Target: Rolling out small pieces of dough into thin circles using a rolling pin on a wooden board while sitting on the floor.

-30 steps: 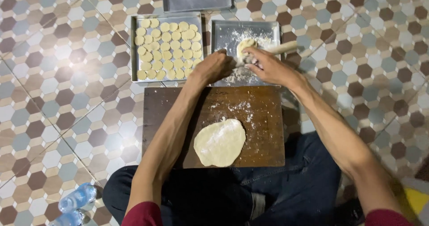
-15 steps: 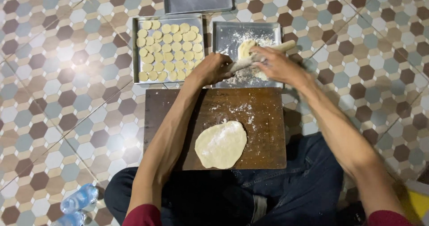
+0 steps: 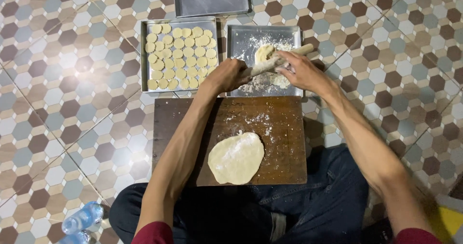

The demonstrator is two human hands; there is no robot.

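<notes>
Brown board; pale dough; hexagon-patterned floor.

light: even, bright overhead | shadows: soft | focus: sharp | glare: faint

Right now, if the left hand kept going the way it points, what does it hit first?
The left hand grips a rolling pin and points up-right over the floured tray. Straight on, it would likely meet the dough lump in that tray first; height above it is unclear.

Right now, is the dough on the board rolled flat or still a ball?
Flat: the dough lies spread as a thin oval sheet on the wooden board.
</notes>
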